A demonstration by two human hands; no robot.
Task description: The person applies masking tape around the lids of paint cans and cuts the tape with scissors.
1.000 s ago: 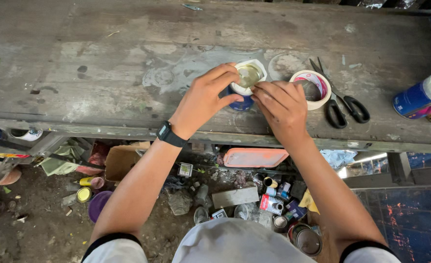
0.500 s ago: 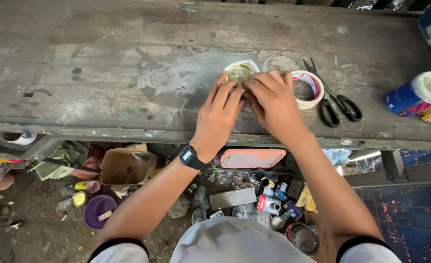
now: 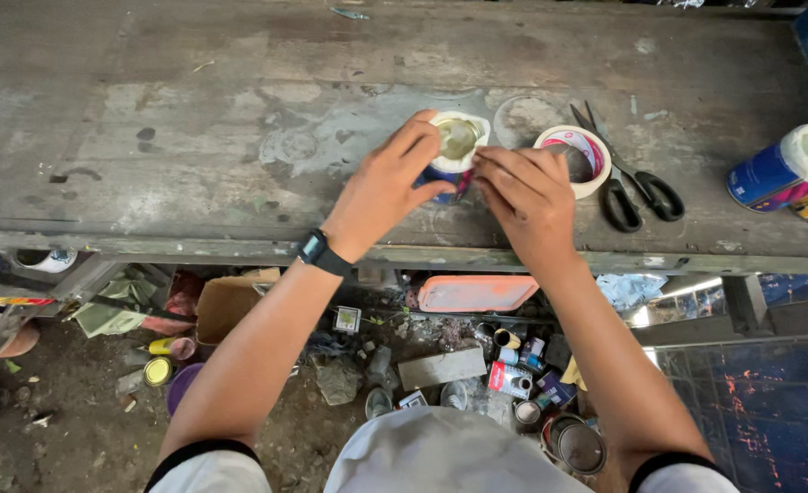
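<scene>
Workbench (image 3: pixel 194 119): worn grey wood, stained, spanning the view.
Can (image 3: pixel 454 151): small, blue-sided with a white rim, upright near the bench's front edge, between both hands.
Left hand (image 3: pixel 381 187): fingers curled around the can's left side.
Right hand (image 3: pixel 527 196): fingertips pressed to the can's right side, perhaps pinching tape.
Tape roll (image 3: pixel 573 160): just beside the right hand.
Scissors (image 3: pixel 632 183): black-handled, right of the roll.

Worn grey workbench (image 3: pixel 194 137) — cluttered dirt floor (image 3: pixel 75 429) below.
</scene>
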